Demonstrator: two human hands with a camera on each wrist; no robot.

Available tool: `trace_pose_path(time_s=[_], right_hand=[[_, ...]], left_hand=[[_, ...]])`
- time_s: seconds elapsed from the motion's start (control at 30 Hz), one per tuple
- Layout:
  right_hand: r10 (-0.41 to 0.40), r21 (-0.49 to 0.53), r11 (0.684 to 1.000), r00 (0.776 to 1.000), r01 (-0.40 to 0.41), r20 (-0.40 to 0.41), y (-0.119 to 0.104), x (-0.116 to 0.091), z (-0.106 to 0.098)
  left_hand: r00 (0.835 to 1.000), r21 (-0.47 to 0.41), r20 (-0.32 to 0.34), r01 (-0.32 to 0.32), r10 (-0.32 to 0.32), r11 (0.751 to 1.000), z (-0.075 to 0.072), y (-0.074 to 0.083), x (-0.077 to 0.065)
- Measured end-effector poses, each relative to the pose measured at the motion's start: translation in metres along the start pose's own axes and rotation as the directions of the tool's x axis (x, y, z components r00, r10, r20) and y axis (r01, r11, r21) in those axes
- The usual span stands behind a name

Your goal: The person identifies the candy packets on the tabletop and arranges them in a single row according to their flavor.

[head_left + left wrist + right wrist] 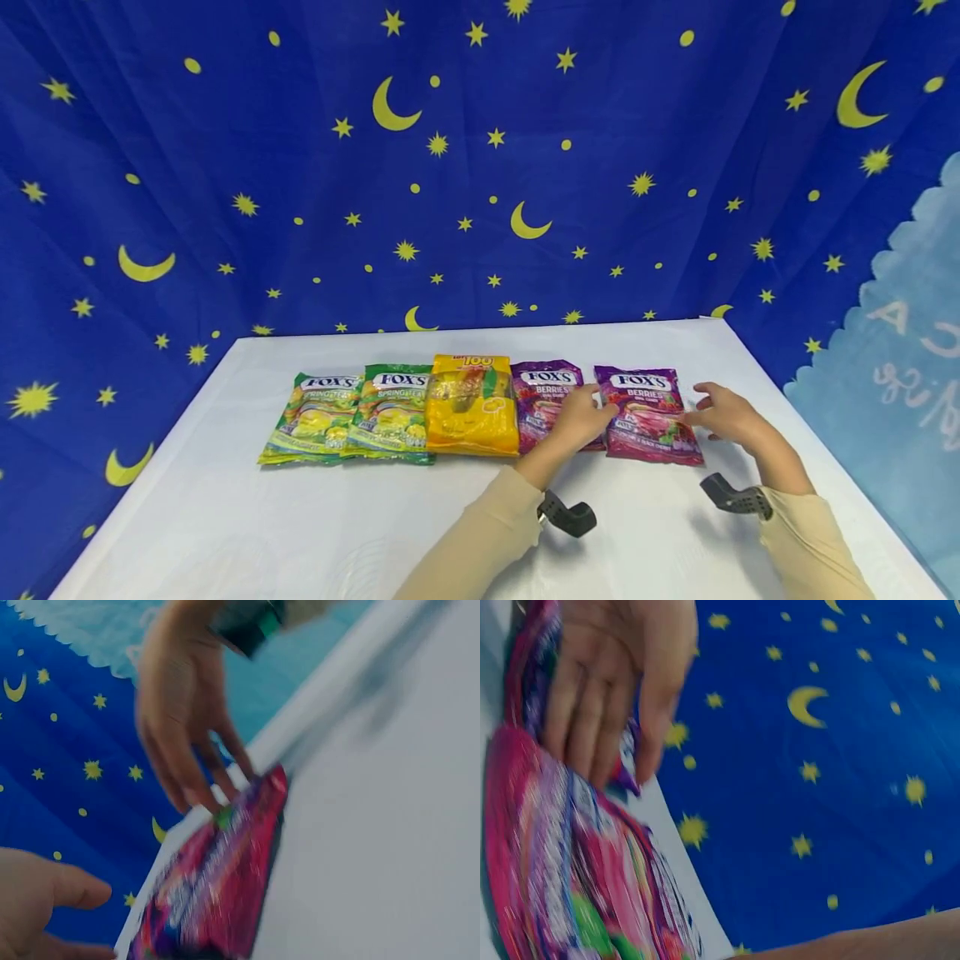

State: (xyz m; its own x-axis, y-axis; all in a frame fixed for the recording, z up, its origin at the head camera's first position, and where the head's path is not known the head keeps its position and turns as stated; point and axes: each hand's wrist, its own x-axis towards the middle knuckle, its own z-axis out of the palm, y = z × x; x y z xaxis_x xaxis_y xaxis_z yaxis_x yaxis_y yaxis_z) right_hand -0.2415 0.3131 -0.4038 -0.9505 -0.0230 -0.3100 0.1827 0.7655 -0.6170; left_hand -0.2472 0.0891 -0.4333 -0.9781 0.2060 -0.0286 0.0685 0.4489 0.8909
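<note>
Two purple Fox's Berries candy bags lie at the right end of a row, the rightmost bag (pixel 648 417) a little apart from the other berries bag (pixel 534 421). My left hand (pixel 576 423) is over the gap between them, fingers extended beside the rightmost bag's left edge. On its other side, my right hand (pixel 731 417) has loosely spread fingers at the right edge. The left wrist view shows the right hand (pixel 180 712) with fingertips at the bag (pixel 217 877). In the right wrist view the left hand's straight fingers (pixel 589 724) reach down between the two purple bags.
Further left in the row lie a yellow candy bag (pixel 472 408) and two green Fox's Spring Tea bags, the inner one (pixel 390 417) and the outer one (pixel 315 421). They rest on a white table (pixel 315 525). A blue star-and-moon cloth (pixel 465 167) hangs behind.
</note>
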Motion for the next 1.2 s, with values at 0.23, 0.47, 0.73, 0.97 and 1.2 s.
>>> trace_pose_path(time_s=[0.23, 0.47, 0.73, 0.97, 1.2], right_hand=[[-0.048, 0.375, 0.926, 0.98, -0.027, 0.191, 0.038, 0.01, -0.004], [-0.062, 0.449, 0.892, 0.968, -0.055, 0.242, 0.046, 0.013, -0.003], [-0.064, 0.516, 0.851, 0.954, -0.102, 0.294, 0.047, 0.012, -0.003], [-0.056, 0.551, 0.822, 0.943, -0.142, 0.327, 0.044, 0.013, -0.002], [-0.086, 0.514, 0.853, 0.947, -0.09, 0.309, 0.032, 0.007, -0.003]], left_hand=[[0.982, -0.299, 0.043, 0.188, -0.184, 0.935, 0.01, 0.004, 0.001], [0.975, -0.362, 0.048, 0.217, -0.215, 0.906, 0.013, -0.004, 0.002], [0.989, -0.232, -0.002, 0.141, -0.146, 0.962, 0.019, -0.003, -0.001], [0.988, -0.214, -0.018, 0.148, -0.155, 0.966, 0.02, -0.001, -0.001], [0.992, -0.196, -0.021, 0.117, -0.124, 0.974, 0.014, -0.005, -0.008]])
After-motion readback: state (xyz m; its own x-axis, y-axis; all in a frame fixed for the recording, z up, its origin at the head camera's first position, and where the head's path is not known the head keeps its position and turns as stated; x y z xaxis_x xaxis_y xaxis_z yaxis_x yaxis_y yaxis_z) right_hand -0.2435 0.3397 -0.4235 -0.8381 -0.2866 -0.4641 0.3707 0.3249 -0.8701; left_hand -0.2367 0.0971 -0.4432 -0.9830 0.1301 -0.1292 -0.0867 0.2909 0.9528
